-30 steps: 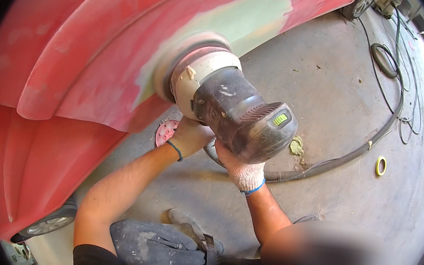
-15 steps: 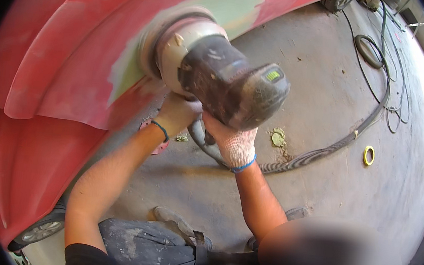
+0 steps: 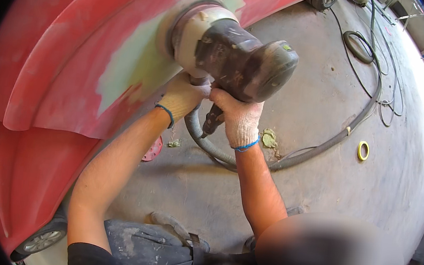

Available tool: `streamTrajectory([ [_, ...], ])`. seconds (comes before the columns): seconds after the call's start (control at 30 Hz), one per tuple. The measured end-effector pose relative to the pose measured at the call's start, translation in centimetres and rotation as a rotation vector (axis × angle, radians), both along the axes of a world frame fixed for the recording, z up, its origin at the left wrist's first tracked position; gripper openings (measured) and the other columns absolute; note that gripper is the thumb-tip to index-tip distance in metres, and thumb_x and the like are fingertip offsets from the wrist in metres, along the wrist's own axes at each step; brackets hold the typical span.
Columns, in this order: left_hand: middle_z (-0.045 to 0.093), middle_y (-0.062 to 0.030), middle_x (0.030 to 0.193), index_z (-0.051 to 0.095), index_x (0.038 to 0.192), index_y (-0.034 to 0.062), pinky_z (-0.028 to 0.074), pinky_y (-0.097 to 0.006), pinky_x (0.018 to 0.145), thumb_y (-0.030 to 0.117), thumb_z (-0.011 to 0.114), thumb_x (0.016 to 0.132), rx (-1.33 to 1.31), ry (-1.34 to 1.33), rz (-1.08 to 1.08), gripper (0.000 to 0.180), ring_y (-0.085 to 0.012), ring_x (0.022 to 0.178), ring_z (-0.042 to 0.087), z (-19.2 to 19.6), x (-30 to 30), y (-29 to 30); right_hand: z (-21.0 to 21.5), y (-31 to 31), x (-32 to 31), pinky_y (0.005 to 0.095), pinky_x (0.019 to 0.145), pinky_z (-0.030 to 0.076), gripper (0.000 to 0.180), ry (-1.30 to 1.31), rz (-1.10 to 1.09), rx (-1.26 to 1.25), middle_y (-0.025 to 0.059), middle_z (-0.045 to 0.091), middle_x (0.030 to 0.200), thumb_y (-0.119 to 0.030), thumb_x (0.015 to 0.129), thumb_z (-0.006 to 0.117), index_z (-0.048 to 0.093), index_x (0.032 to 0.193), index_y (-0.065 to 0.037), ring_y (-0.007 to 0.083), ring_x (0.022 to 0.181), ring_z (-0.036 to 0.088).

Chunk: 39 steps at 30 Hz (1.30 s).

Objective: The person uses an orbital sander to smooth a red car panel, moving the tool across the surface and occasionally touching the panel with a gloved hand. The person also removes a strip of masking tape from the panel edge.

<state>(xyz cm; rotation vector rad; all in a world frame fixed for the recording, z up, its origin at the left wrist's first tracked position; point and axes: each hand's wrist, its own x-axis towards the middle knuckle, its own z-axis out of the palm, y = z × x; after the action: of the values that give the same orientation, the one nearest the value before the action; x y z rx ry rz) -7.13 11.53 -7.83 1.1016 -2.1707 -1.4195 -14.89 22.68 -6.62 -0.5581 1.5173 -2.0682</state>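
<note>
A dusty orbital sander (image 3: 231,56), dark with a pale round head, is held with its pad against a red car panel (image 3: 84,60). Under the pad lies a pale green filler patch (image 3: 124,73) with sanded pinkish edges. My left hand (image 3: 183,97), in a knit work glove, is closed below the sander's head, by the hose joint. My right hand (image 3: 239,117), gloved too, wraps the underside of the sander's rear body. From beneath the tool a ribbed grey hose (image 3: 203,142) curves down to the floor. The fingertips of both hands are partly hidden.
On the floor, the hose runs right past a lump of green scraps (image 3: 270,138) toward coiled hose and cables (image 3: 360,47). A yellow tape roll (image 3: 362,151) lies to the right. Beneath my left forearm is a red perforated disc (image 3: 153,149). A car wheel (image 3: 42,239) stands lower left.
Both hands have shifted the sander slightly up and to the right across the filler patch. More of the patch shows at its left side. The right-hand grip looks the same.
</note>
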Motion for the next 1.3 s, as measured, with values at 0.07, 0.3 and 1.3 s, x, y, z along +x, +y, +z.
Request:
streamTrajectory([
  [0.07, 0.067, -0.0077, 0.077, 0.065, 0.087, 0.0017, 0.048, -0.033, 0.066, 0.023, 0.067, 0.072, 0.004, -0.021, -0.038, 0.026, -0.0171, 0.070, 0.061, -0.2, -0.8, -0.1, -0.4, -0.1, -0.9, 0.0288, 0.063, 0.050, 0.016, -0.045, -0.030, -0.068, 0.0055, 0.064, 0.077, -0.001, 0.070, 0.068, 0.064, 0.085, 0.001, 0.0158, 0.068, 0.062],
  [0.3, 0.067, -0.0134, 0.082, 0.062, 0.092, 0.0008, 0.048, -0.037, 0.074, 0.025, 0.068, 0.074, 0.054, 0.021, 0.008, 0.031, -0.0233, 0.083, 0.065, -1.7, 0.3, 0.9, -0.8, 0.1, -0.6, 0.0291, 0.066, 0.051, 0.020, -0.019, 0.031, -0.107, 0.0053, 0.064, 0.079, 0.001, 0.068, 0.068, 0.064, 0.087, 0.001, 0.0156, 0.071, 0.062],
  [1.3, 0.022, -0.0033, 0.157, 0.024, 0.150, 0.0115, 0.010, -0.034, 0.121, 0.065, 0.036, 0.085, -1.498, -1.161, -0.480, 0.085, -0.0153, 0.145, 0.017, 11.7, 6.1, -6.4, -1.5, 2.8, -2.0, 0.0296, 0.063, 0.048, 0.019, -0.223, 0.049, -0.164, 0.0087, 0.061, 0.077, 0.002, 0.066, 0.065, 0.062, 0.085, 0.004, 0.0179, 0.066, 0.058],
])
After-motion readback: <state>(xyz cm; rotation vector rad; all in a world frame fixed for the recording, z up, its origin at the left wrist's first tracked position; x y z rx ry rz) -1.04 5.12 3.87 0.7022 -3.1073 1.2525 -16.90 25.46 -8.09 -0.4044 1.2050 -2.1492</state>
